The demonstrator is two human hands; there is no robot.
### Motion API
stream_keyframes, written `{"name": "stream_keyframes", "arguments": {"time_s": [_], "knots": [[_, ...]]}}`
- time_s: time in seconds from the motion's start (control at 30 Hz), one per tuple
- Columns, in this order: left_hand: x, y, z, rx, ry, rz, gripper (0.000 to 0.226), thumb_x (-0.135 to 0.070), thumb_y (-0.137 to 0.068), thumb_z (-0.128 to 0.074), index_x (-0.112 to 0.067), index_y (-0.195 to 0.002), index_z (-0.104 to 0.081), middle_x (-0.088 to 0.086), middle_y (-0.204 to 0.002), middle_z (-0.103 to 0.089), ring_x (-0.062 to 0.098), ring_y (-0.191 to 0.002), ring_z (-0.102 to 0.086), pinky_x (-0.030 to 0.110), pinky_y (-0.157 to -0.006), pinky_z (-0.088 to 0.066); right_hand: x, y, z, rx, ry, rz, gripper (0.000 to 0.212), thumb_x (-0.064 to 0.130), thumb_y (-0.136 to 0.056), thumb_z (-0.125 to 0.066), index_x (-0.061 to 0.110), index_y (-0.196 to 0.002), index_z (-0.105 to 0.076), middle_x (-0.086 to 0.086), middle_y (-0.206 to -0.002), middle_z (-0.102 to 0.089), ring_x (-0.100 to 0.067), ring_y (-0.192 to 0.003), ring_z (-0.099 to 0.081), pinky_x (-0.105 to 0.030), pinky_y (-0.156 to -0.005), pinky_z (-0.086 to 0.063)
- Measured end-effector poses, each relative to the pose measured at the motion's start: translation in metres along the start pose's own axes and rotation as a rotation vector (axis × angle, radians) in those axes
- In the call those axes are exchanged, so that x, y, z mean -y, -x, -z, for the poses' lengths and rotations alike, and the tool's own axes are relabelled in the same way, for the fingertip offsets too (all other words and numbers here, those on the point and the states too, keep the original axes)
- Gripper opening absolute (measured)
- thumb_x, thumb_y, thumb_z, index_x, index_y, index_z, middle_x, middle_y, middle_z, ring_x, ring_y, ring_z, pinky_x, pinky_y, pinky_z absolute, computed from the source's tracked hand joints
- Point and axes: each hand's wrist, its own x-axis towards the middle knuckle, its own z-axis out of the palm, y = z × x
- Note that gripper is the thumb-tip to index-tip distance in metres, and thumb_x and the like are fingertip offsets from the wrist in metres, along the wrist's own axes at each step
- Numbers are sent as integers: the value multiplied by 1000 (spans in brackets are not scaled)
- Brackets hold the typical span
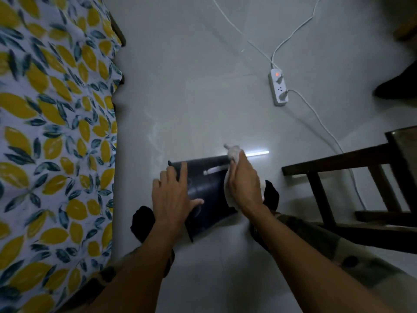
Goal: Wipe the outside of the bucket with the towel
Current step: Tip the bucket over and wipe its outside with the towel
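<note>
The bucket (208, 188) looks like dark, glossy plastic — smooth, catching glare; the towel (233, 154) is soft white cloth; the floor (191, 98) is shiny tile.

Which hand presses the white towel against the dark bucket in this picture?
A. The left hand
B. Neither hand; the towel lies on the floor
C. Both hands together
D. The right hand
D: the right hand presses the white towel onto the side of the bucket, while the left hand lies flat on the bucket with no cloth.
</note>
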Motion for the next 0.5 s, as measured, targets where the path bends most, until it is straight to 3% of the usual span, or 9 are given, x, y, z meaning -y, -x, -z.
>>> {"name": "stream_keyframes", "arguments": {"time_s": [0.1,0.2,0.3,0.4,0.5], "knots": [[-6,-8,-9,157,41,-29,145,-86,-50,-71,-20,-160,-3,17,-163,-13,34,-147,-22,45,-114,-28,-7,17,-14,162,89,92,47,34,-107,-34,14,-149,-37,-16,-141,-55,-37,-128,-54,-50,-102,-48],[-8,-11,-29,357,75,-58,161,-88,-44,-71,-10,-159,9,16,-166,11,34,-153,10,50,-122,-9,-25,36,-34,294,369,461,59,37,-106,-35,14,-159,-23,-11,-167,-21,-36,-154,-19,-55,-122,-23],[-6,-7,-48,409,86,-83,166,-91,-41,-69,-5,-158,11,18,-165,14,34,-151,18,48,-123,-1,-42,41,-52,372,520,701,63,42,-107,-25,15,-162,-12,-6,-170,-3,-31,-157,-2,-52,-125,-10],[-4,-5,-57,406,66,-95,164,-93,-43,-66,-5,-157,14,18,-165,17,35,-151,19,47,-123,2,-44,30,-67,356,563,688,61,43,-108,-22,16,-162,-11,-5,-170,-4,-28,-157,0,-53,-125,-12],[-3,-7,-61,416,60,-95,164,-91,-44,-68,-5,-157,15,18,-165,17,36,-151,18,49,-124,3,-37,18,-83,344,548,520,60,43,-107,-19,17,-162,-17,-4,-170,-8,-29,-157,-3,-56,-122,-15]]}}
